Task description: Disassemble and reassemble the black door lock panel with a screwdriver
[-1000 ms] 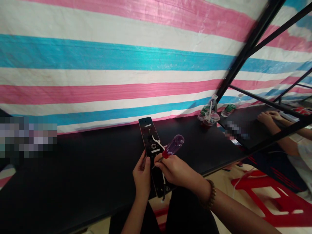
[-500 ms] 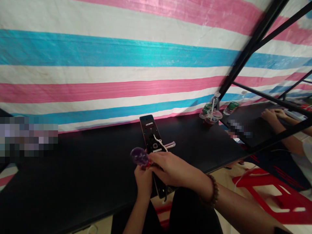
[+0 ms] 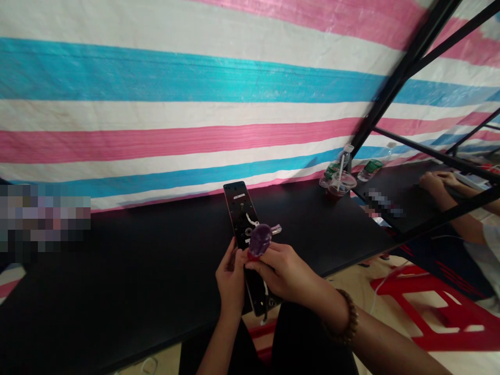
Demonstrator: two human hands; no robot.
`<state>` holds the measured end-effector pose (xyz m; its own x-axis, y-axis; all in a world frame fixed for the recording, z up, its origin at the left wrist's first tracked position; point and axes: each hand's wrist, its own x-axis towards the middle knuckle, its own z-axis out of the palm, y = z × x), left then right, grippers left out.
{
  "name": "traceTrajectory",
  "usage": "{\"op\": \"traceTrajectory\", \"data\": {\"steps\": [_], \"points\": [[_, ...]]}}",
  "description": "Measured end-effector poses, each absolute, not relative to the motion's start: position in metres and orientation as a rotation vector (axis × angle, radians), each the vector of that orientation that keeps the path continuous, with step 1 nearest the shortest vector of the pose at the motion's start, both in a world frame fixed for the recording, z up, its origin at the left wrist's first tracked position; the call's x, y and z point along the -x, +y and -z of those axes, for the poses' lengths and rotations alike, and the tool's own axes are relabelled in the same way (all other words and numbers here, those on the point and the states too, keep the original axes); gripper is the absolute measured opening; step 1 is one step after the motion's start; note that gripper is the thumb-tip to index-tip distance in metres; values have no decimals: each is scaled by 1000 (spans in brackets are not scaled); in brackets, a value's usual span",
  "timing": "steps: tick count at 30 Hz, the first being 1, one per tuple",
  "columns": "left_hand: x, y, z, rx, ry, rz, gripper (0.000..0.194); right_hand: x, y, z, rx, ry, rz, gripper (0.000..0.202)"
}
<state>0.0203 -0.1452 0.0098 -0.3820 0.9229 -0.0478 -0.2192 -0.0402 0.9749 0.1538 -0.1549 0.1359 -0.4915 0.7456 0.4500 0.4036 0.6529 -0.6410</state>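
A long, narrow black panel [image 3: 239, 205] lies lengthwise on the black table, its near end reaching the table's front edge. Screw holes, small white labels and a white cable [image 3: 252, 221] show on its face. My right hand [image 3: 289, 268] is closed around a screwdriver [image 3: 261, 239] with a clear purple handle and a red collar; its tip is hidden behind my fingers. At the panel's left edge, my left hand [image 3: 230, 276] grips the side, thumb and fingertips close to the red collar. A small clear pinkish piece [image 3: 276, 229] lies at the panel's right side.
A cup with a straw [image 3: 340, 185] and bottles [image 3: 370, 170] stand at the table's right end, beside a black metal frame [image 3: 390, 99]. Striped sheeting [image 3: 156, 114] hangs behind. Another person's hands [image 3: 437, 181] rest at the neighbouring table. A red stool [image 3: 422, 312] stands at right.
The screwdriver's purple handle has swung to the right and now sits over the panel. My left hand's fingers have opened out along the panel's left edge.
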Motion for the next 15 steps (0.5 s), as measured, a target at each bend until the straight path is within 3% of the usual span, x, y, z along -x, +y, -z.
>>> {"op": "traceTrajectory", "data": {"steps": [15], "points": [[-21,-142,-2,-782,1249,-1593,55,-156,-154,-140,894,-2033,-647,13]]}}
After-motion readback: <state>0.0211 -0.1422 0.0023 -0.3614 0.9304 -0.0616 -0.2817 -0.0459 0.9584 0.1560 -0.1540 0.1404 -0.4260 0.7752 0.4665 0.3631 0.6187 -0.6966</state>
